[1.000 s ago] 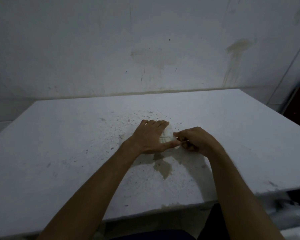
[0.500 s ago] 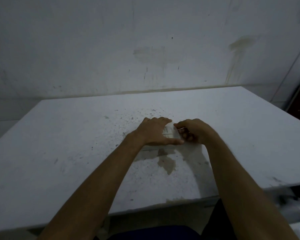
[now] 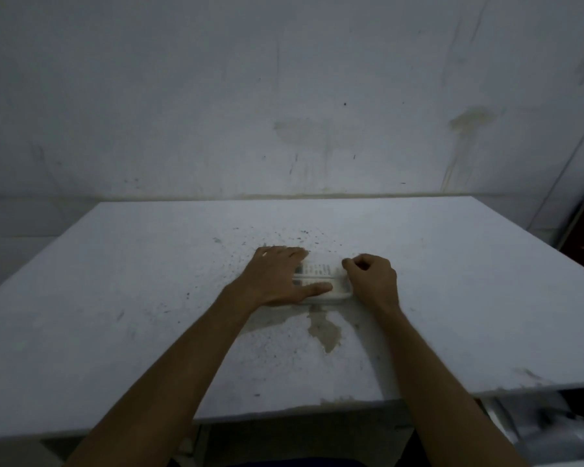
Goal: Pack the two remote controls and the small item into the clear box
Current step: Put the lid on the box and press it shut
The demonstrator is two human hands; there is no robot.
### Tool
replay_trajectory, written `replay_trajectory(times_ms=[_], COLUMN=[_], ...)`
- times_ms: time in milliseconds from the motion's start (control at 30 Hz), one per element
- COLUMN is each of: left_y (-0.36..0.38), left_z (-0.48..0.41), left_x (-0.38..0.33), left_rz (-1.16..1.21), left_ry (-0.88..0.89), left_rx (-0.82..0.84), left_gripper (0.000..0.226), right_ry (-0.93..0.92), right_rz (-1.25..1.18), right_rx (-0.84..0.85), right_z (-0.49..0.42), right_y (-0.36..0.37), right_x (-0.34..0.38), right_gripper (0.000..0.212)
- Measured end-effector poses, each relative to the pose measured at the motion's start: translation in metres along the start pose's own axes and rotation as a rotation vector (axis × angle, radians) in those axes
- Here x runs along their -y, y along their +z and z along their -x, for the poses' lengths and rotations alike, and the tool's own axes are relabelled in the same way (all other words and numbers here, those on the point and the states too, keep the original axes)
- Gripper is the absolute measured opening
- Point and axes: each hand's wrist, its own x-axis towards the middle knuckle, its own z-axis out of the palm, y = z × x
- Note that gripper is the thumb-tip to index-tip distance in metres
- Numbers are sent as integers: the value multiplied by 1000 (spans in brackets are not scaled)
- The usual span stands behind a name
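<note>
A clear box [image 3: 338, 295] lies on the white table [image 3: 115, 298] between my hands. Through its top I see two pale remote controls [image 3: 317, 269] lying side by side, with dark buttons on the far one. The small item is not visible. My left hand [image 3: 277, 276] lies flat over the box's left part, fingers spread and thumb along the near edge. My right hand [image 3: 371, 281] is curled at the box's right end, fingers closed against its edge. The box's left half is hidden under my left hand.
A brown stain [image 3: 324, 332] marks the table just in front of the box, and dark specks [image 3: 284, 237] lie behind it. A stained wall [image 3: 284, 96] stands behind the table. Blurred pale objects [image 3: 553, 429] sit below the table's right front edge.
Both hands and the box sit slightly farther from me on the table. My right hand has drawn a little to the right, uncovering more of the box top and the remotes.
</note>
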Motion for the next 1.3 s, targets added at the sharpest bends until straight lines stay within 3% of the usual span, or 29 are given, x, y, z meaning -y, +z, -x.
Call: replay_trajectory(times_ms=[233,500,633,767,1033,1300], left_y=[2,-32,-31,-18,-7,1], left_z=[1,-24,-32,-29,-42,-13], left_x=[15,0,-13,-9,-23,-26], left_rz=[70,-89,181,251,89,-56], left_ry=[31,133,92,104,46,9], left_rx=[30,220,288,257,230,50], left_gripper=[103,111,107,109,123,123], right_ry=[-12,-44,-31,-6,34,-29], right_rz=[24,37,0,-32,-76,30], right_rx=[8,9,18,87,231,101], right_z=[-3,-1,-8,-13,-20,-9], right_y=[4,6,0,-8,-17,-9], right_x=[-4,-4,-10,-13,-15,-13], right_gripper=[26,24,25,27,32,33])
